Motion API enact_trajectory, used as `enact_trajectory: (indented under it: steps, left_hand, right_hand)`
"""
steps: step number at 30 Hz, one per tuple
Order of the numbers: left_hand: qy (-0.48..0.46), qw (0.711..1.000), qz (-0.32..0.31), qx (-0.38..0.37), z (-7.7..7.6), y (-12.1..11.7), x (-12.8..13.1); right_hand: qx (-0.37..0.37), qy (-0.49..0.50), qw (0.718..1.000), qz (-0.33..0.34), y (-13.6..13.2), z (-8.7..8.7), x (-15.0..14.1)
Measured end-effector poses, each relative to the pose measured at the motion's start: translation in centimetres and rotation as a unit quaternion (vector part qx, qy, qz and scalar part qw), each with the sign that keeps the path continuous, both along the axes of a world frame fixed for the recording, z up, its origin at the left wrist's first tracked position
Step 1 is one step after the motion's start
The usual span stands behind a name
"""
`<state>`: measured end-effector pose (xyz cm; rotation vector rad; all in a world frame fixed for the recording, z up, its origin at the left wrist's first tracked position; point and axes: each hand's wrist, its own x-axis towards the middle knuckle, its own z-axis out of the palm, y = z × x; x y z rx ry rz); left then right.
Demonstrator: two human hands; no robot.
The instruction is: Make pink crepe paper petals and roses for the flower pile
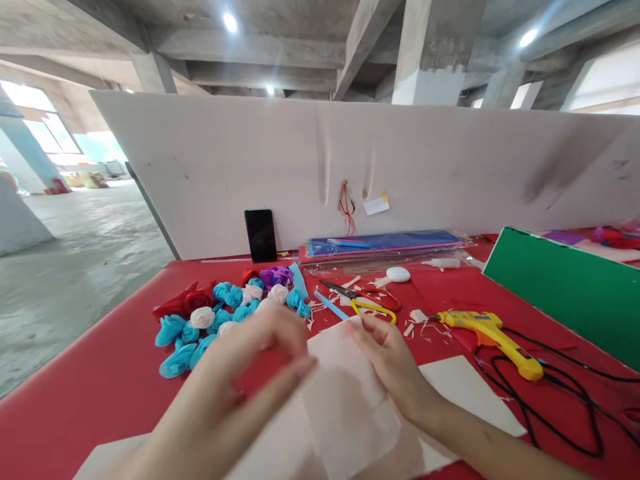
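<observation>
Red covering lies over the counter (125,320) beneath and around both hands; beyond them stands a scuffed white panel (240,147). Above it, a bare concrete ceiling (270,50) carries 3 lit lamps (230,22). Grey floor (95,220) extends past the counter on the left-hand side.

Right hand (387,360): fingers closed, pinching the upper edge of 1 pale sheet (345,400), which hangs between the hands. Left hand (225,373): blurred, fingers curled toward the thumb with a small gap; cannot tell whether anything is held.

Items noted: beyond the left hand, a cluster of blue, red, purple and pale paper flowers (173,330), too overlapped to count, and 1 black phone (261,237). Just beyond the right hand, 1 pair of scissors (345,289) among scraps (417,317). Right of that hand, 1 yellow glue gun (493,333) and, farther out, 1 green board (565,293).
</observation>
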<state>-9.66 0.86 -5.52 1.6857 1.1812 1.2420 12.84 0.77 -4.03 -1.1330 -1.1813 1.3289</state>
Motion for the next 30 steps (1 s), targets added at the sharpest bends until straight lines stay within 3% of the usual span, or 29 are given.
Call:
enact_trajectory:
  steps: [1, 2, 4, 8, 11, 15, 19, 21, 22, 24, 27, 30]
  left_hand:
    - [-0.004, 1.000, -0.016, -0.017, 1.9, 0.2, 1.2]
    - [-0.050, 0.999, 0.018, -0.010, 3.4, 0.3, 2.2]
    - [-0.099, 0.990, 0.003, -0.099, 4.5, 0.2, 3.7]
    - [-0.107, 0.948, -0.120, -0.273, 2.5, -0.5, 5.0]
    - [-0.074, 0.935, -0.162, -0.306, 1.8, -0.9, 5.7]
    - [-0.067, 0.924, -0.182, -0.330, 2.5, -0.4, 6.0]
    - [0.079, 0.912, -0.234, -0.329, 3.4, 1.2, 3.9]
    - [0.236, 0.831, -0.332, -0.378, 4.3, 2.9, 2.1]
    - [0.295, 0.820, -0.326, -0.365, 4.9, 4.1, 1.1]
    - [0.390, 0.856, -0.200, -0.274, 6.1, 7.3, -0.9]
    - [0.409, 0.891, -0.059, -0.190, 7.1, 13.8, -3.3]
    - [0.403, 0.901, 0.041, -0.157, 6.2, 20.6, -4.9]
  right_hand:
    - [0.002, 0.008, 1.000, -0.010, 0.0, 0.2, 0.0]
    - [0.005, 0.014, 1.000, -0.020, 0.0, 0.3, 0.0]
    - [0.010, 0.021, 0.999, -0.034, -0.1, 0.6, -0.1]
    - [0.023, 0.016, 0.998, -0.057, -0.4, 0.5, -0.3]
    - [0.028, 0.010, 0.996, -0.083, -0.4, 0.2, -0.3]
    - [0.010, 0.035, 0.997, -0.063, 0.1, -0.1, -0.2]
    - [-0.039, 0.068, 0.997, 0.007, 0.4, -1.3, -0.5]
    - [-0.062, 0.076, 0.995, 0.024, 0.4, -2.2, -0.8]
    - [-0.073, 0.079, 0.994, 0.033, 0.3, -2.6, -1.0]
    - [-0.089, 0.080, 0.991, 0.051, 0.1, -3.3, -1.2]
    - [-0.113, 0.068, 0.989, 0.068, 0.1, -3.9, -1.4]
    - [-0.126, 0.049, 0.989, 0.066, 0.4, -4.5, -1.4]
